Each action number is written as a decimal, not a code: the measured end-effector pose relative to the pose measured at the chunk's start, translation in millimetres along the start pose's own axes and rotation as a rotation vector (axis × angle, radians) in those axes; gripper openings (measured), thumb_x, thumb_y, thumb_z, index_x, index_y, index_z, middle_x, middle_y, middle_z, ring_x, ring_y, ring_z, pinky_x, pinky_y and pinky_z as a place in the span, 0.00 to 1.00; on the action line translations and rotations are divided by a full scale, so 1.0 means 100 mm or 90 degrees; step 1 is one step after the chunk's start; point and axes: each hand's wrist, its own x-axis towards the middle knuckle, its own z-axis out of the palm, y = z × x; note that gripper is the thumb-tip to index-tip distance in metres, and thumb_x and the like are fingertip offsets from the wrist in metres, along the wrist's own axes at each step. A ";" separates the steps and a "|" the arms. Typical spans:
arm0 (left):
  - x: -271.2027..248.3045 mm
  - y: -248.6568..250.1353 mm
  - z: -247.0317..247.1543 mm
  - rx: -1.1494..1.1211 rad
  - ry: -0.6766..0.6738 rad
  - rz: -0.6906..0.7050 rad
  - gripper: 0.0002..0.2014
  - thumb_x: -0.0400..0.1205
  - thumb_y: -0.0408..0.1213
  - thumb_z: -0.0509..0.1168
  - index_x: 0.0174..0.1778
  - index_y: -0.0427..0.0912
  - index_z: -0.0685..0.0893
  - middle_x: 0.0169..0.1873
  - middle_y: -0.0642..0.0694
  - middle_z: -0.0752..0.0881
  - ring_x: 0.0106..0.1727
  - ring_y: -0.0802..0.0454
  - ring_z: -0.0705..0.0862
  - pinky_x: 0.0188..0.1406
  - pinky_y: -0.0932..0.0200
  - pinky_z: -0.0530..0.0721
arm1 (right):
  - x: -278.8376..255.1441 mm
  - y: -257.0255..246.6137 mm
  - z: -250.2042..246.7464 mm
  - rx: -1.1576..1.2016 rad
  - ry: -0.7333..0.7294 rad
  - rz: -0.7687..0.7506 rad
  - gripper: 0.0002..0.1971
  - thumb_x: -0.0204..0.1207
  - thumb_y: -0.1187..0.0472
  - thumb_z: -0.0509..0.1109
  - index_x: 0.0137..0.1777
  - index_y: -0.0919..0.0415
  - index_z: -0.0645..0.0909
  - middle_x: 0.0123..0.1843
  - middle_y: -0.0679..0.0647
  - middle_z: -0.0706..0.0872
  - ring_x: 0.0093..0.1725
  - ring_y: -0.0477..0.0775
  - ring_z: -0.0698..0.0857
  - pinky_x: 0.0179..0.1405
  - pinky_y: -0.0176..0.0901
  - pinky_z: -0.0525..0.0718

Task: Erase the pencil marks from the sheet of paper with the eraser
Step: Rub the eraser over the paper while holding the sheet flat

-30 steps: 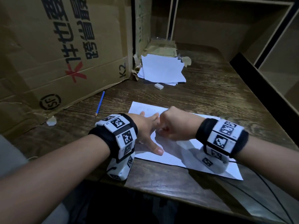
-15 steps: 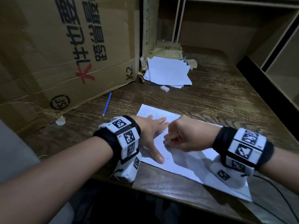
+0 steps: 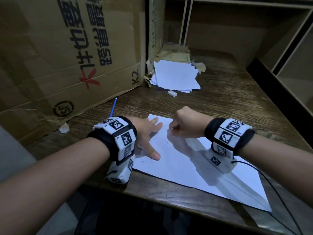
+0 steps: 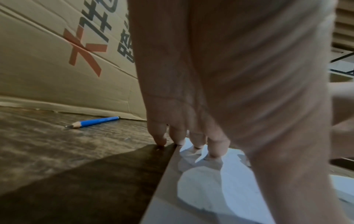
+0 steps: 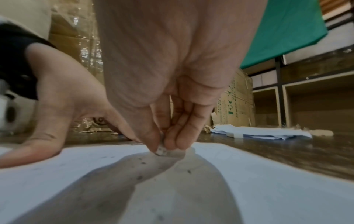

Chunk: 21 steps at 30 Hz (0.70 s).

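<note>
A white sheet of paper (image 3: pixel 199 168) lies on the dark wooden desk, with faint pencil marks and dark crumbs near its middle. My left hand (image 3: pixel 147 133) lies flat on the sheet's left part, fingers spread and straight, fingertips (image 4: pixel 199 144) pressing at its edge. My right hand (image 3: pixel 184 124) is curled near the sheet's far edge and pinches a small grey eraser (image 5: pixel 162 150) between thumb and fingers. The eraser's bottom touches the paper (image 5: pixel 249 189). In the head view the eraser is hidden by the fist.
A blue pencil (image 3: pixel 113 107) lies left of the sheet beside a big cardboard box (image 3: pixel 67 56). A second white eraser (image 3: pixel 172 93) sits in front of a stack of white sheets (image 3: pixel 174 76) at the back. Shelves (image 3: pixel 288 56) rise on the right.
My right hand with the eraser has moved away from me toward the sheet's far edge. The left hand stays flat on the paper.
</note>
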 end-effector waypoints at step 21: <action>0.05 -0.04 0.02 -0.012 0.001 -0.018 0.68 0.69 0.70 0.73 0.87 0.46 0.32 0.87 0.54 0.32 0.88 0.53 0.37 0.86 0.42 0.52 | 0.23 -0.11 -0.03 0.036 -0.005 0.059 0.14 0.74 0.64 0.67 0.27 0.67 0.81 0.24 0.59 0.79 0.26 0.54 0.69 0.31 0.55 0.80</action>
